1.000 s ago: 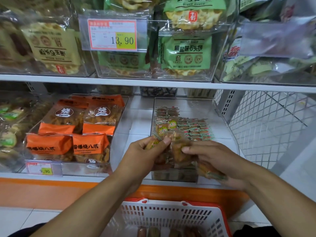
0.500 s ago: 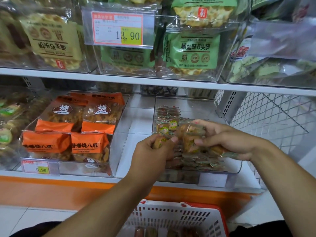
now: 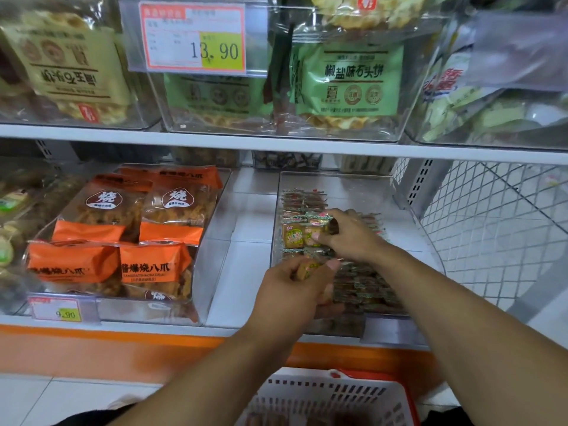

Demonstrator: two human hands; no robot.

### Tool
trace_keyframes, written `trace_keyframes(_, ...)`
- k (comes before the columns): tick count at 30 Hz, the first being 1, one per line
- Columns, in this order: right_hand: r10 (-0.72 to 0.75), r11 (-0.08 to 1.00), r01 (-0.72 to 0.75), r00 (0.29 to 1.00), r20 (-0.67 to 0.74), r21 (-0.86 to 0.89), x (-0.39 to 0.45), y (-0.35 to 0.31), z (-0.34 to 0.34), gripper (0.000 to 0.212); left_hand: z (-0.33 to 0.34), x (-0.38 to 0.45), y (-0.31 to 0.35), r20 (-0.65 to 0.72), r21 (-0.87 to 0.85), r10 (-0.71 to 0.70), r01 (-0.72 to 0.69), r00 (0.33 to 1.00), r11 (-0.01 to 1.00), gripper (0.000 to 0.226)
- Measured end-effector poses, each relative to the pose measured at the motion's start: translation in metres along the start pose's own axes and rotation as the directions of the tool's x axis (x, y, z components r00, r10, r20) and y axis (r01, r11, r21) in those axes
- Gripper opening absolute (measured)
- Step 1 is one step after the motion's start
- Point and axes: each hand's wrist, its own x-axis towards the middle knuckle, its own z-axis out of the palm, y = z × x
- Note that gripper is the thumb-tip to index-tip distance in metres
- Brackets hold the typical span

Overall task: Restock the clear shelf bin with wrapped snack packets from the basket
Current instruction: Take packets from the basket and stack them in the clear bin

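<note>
Two hands: both over the bin [image 3: 399,192].
Left hand [image 3: 295,290]: pinches one packet [image 3: 307,269] at the bin's front, long axis unclear.
Right hand [image 3: 353,238]: fingers curled on packets [image 3: 304,233] mid-bin, labels facing up.
Basket [image 3: 332,395]: below.

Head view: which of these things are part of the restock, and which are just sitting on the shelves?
Part of the job:
clear shelf bin
wrapped snack packets in it
packets under the right hand
packet pinched in the left hand
basket

Just there:
orange snack bags
green cracker bags
13.90 price tag
9.90 price tag
wire mesh panel
</note>
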Motion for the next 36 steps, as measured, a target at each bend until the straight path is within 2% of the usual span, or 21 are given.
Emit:
trace_keyframes(4, -0.031, 0.999, 0.033, 0.997, -0.071, 0.033, -0.002, -0.001, -0.004, 0.084, -0.002, 0.000, -0.002, -0.013, -0.013, -0.010, 0.010, 1.000, 1.000, 0.018)
trace_keyframes(9, -0.055, 0.998, 0.053, 0.996, -0.065, -0.030, -0.007, -0.006, 0.001, 0.077, -0.001, -0.001, -0.001, 0.010, -0.003, -0.025, 0.025, 1.000, 1.000, 0.017)
trace_keyframes(15, 0.005, 0.998, -0.012, 0.992, -0.123, -0.059, -0.012, -0.012, 0.009, 0.084, -0.002, -0.003, 0.003, 0.023, -0.031, -0.060, 0.060, 0.998, 0.998, 0.021)
trace_keyframes(19, -0.013, 0.999, 0.005, 0.986, -0.166, -0.049, -0.015, -0.014, 0.013, 0.087, -0.005, -0.002, 0.005, 0.076, -0.076, -0.108, 0.114, 0.991, 0.991, 0.022)
trace_keyframes(23, 0.033, 0.998, -0.021, 0.980, -0.198, 0.059, -0.017, -0.014, 0.006, 0.092, -0.008, -0.001, 0.010, 0.133, -0.189, -0.175, 0.198, 0.976, 0.962, 0.017)
trace_keyframes(25, 0.064, 0.991, -0.033, 0.967, -0.246, 0.130, -0.021, -0.014, -0.005, 0.078, -0.010, 0.000, 0.011, 0.114, -0.244, -0.220, 0.242, 0.969, 0.939, 0.025)
trace_keyframes(27, 0.105, 0.928, 0.021, 0.944, -0.313, 0.373, -0.032, -0.017, -0.014, 0.046, -0.014, 0.000, 0.011, 0.113, -0.266, -0.225, 0.247, 0.968, 0.932, 0.023)
trace_keyframes(29, 0.172, 0.743, 0.062, 0.945, -0.279, 0.666, -0.052, -0.028, -0.016, 0.017, -0.016, -0.003, 0.011, 0.149, -0.221, -0.181, 0.211, 0.972, 0.952, 0.016)
trace_keyframes(31, 0.177, 0.566, 0.023, 0.973, -0.149, 0.824, -0.078, -0.043, -0.007, 0.017, -0.016, -0.008, 0.010, 0.188, -0.161, -0.135, 0.167, 0.973, 0.973, 0.031)
trace_keyframes(32, 0.161, 0.519, 0.007, 0.981, -0.106, 0.855, -0.093, -0.051, -0.002, 0.021, -0.016, -0.010, 0.008, 0.199, -0.135, -0.124, 0.153, 0.972, 0.979, 0.040)
trace_keyframes(34, 0.109, 0.474, 0.033, 0.989, -0.096, 0.880, -0.116, -0.062, 0.006, 0.026, -0.017, -0.014, 0.006, 0.216, -0.101, -0.118, 0.143, 0.969, 0.985, 0.051)
trace_keyframes(36, 0.055, 0.490, 0.068, 0.993, -0.109, 0.869, -0.132, -0.069, 0.004, 0.029, -0.020, -0.018, 0.006, 0.236, -0.112, -0.121, 0.151, 0.964, 0.982, 0.056)
